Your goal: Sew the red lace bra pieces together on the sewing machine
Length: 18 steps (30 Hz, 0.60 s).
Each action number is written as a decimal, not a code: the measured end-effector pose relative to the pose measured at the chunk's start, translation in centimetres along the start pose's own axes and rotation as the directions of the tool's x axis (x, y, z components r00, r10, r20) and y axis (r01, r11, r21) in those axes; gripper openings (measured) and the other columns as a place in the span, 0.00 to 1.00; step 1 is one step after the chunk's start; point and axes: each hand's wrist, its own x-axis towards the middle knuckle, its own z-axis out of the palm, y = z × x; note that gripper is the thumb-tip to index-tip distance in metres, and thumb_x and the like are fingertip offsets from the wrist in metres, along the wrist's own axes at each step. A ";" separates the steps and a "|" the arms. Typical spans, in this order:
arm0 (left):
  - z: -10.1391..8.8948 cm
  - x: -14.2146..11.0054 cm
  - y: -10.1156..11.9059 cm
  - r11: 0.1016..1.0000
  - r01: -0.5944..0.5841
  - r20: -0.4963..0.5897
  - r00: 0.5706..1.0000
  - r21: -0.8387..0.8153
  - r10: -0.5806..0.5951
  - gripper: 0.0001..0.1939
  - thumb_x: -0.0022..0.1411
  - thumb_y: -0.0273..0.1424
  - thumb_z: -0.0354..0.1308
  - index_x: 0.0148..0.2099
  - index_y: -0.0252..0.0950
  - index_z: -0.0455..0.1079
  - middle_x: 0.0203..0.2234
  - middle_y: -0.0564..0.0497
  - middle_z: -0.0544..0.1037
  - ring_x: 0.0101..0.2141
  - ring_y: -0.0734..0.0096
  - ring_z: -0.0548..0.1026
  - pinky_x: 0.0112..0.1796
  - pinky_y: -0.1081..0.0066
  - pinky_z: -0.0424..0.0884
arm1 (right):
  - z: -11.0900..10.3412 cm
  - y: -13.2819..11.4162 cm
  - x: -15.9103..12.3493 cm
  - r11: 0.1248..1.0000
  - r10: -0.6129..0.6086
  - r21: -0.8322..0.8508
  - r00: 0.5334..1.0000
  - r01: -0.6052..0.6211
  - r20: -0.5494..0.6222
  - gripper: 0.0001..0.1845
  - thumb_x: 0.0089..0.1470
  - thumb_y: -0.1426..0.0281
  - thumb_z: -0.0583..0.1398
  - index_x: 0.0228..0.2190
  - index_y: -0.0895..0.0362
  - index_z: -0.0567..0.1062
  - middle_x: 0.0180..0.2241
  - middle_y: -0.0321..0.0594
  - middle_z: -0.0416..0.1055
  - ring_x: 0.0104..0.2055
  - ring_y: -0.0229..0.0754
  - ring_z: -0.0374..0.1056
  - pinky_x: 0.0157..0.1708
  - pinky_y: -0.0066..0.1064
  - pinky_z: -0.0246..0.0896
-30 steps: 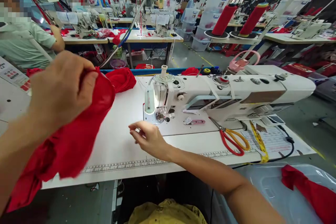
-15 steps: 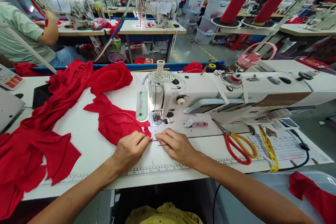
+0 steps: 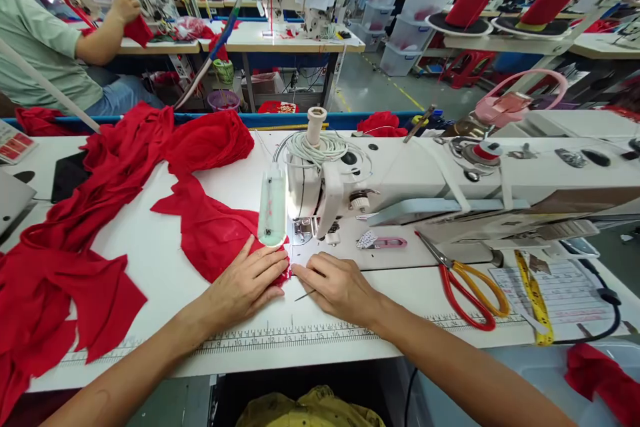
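My left hand (image 3: 249,280) lies flat on the near right end of a red fabric piece (image 3: 210,230), fingers stretched out beside its edge. That edge shows small white bits near my fingertips. My right hand (image 3: 337,285) is curled just right of the fabric edge, fingertips close to it. From under its fingers sticks a thin dark pointed tool (image 3: 304,295); its exact kind is hidden by the hand. The sewing machine head (image 3: 320,180) stands just beyond both hands, with a clear pale green guard (image 3: 273,210) above the fabric.
A heap of red fabric (image 3: 75,240) covers the table's left side. Scissors (image 3: 465,290) with red and yellow handles, a pink-handled tool (image 3: 385,242), a yellow tape measure (image 3: 535,300) and a paper sheet (image 3: 570,293) lie right. A co-worker (image 3: 55,53) sits beyond, holding red fabric.
My left hand has gone from a bent grip at the fabric edge to lying flat on the fabric. The thin tool's tip under my right hand shows more. The view has shifted slightly.
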 end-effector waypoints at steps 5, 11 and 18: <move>-0.1 1.6 -0.6 0.998 -0.030 -0.006 1.000 -0.062 0.029 0.20 0.71 0.34 0.52 0.61 0.30 0.64 0.56 0.37 0.73 0.58 0.54 0.70 0.58 0.48 0.66 | 0.1 0.4 0.4 0.998 0.027 -0.052 0.999 -0.029 -0.039 0.13 0.66 0.72 0.53 0.42 0.57 0.77 0.28 0.38 0.71 0.30 0.38 0.64 0.28 0.29 0.55; -0.3 3.3 -1.2 0.997 0.006 0.001 1.000 -0.078 -0.006 0.19 0.72 0.36 0.51 0.59 0.31 0.66 0.54 0.36 0.74 0.55 0.54 0.71 0.52 0.52 0.72 | 0.7 1.3 0.1 0.997 0.044 -0.058 0.980 -0.056 -0.192 0.11 0.63 0.76 0.54 0.41 0.61 0.76 0.26 0.36 0.70 0.27 0.37 0.63 0.29 0.30 0.57; 0.3 3.7 -1.7 0.997 0.032 -0.042 0.999 -0.068 -0.035 0.17 0.71 0.37 0.52 0.56 0.35 0.70 0.50 0.42 0.76 0.48 0.58 0.75 0.59 0.46 0.64 | 1.1 1.6 -0.1 0.994 0.068 -0.071 0.981 -0.082 -0.180 0.10 0.64 0.75 0.54 0.39 0.60 0.77 0.24 0.35 0.70 0.27 0.37 0.64 0.27 0.31 0.55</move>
